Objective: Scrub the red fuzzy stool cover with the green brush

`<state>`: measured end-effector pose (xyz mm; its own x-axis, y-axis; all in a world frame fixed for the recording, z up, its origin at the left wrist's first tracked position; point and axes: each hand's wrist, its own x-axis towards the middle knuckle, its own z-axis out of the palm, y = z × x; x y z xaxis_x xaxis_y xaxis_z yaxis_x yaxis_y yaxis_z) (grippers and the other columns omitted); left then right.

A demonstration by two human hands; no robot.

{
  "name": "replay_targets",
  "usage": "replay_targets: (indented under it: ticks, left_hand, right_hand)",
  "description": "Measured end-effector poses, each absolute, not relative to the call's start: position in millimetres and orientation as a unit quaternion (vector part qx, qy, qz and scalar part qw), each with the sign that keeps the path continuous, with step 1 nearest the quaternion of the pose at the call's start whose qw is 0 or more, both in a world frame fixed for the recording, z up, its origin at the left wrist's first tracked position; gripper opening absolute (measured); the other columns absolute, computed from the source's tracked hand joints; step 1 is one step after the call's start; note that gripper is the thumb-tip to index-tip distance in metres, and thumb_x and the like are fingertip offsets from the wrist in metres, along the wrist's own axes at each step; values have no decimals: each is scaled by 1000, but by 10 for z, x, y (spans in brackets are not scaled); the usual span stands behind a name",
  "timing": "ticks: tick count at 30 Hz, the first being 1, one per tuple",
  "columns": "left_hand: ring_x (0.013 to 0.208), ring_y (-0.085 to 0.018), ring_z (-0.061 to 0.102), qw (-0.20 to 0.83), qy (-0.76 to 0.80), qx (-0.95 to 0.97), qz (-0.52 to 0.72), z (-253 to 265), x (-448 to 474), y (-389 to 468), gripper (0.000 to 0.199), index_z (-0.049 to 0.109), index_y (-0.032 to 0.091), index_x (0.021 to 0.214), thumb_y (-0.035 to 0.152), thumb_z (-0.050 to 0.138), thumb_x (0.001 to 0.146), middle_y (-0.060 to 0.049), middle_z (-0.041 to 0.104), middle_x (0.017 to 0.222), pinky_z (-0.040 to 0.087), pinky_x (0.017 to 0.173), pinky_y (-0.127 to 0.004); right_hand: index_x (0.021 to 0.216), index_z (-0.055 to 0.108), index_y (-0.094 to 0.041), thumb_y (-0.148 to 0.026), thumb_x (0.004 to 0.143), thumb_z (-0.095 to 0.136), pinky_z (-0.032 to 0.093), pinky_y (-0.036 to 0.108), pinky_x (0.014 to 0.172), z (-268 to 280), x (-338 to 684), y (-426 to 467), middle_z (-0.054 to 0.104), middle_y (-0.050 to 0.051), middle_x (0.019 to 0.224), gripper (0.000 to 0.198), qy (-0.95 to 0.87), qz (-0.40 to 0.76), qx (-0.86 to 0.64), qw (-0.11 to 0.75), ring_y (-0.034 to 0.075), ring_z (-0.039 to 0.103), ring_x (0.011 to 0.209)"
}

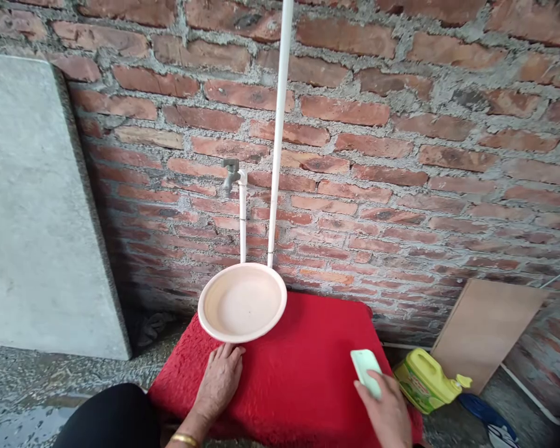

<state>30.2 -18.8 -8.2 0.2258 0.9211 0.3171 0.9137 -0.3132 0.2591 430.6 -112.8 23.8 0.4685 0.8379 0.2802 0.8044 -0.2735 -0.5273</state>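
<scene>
A pale pink plastic basin (247,302) stands on the red cloth (303,373) at the back left of the covered surface. Nothing shows inside the basin apart from a small dark speck. My left hand (219,376) lies palm down on the cloth, with its fingers stretched out to the basin's near rim. Whether the fingertips touch the rim I cannot tell. At the right, my right hand (385,404) grips a pale green oblong block with rounded corners (365,364) over the cloth. The fingers partly cover the block, and its exact kind is unclear.
A grey tap (231,177) on a white pipe rises behind the basin, against a brick wall (364,149). A yellow-green jug (427,381) and a brown board (488,330) stand at the right. A grey slab (42,205) leans at the left, above wet floor.
</scene>
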Motion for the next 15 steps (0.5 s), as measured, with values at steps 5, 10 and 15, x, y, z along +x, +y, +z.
replay_targets:
  ticks: [5, 10, 15]
  left_hand:
    - [100, -21, 59, 8, 579, 784, 222, -124, 269, -177, 30, 66, 24, 108, 14, 41, 96, -6, 64, 114, 44, 90, -39]
    - [100, -21, 60, 2, 576, 784, 230, -143, 249, -171, 29, 67, 24, 107, 14, 42, 95, -5, 65, 113, 44, 90, -38]
    - [101, -22, 60, -1, 578, 786, 221, -133, 255, -172, 29, 67, 25, 108, 16, 43, 95, -5, 65, 113, 44, 90, -39]
  right_hand:
    - [101, 72, -31, -34, 74, 65, 52, 35, 88, 253, 3237, -944, 64, 4, 112, 28, -636, 76, -721, 266, 24, 65, 97]
    - [104, 71, -32, -25, 72, 67, 49, 34, 92, 290, 3118, -960, 64, 3, 111, 33, -651, 69, -719, 234, 23, 63, 99]
    - [103, 72, -29, -42, 77, 60, 51, 36, 90, 213, 3912, -1112, 64, 6, 109, 32, -591, 59, -757, 270, 24, 65, 98]
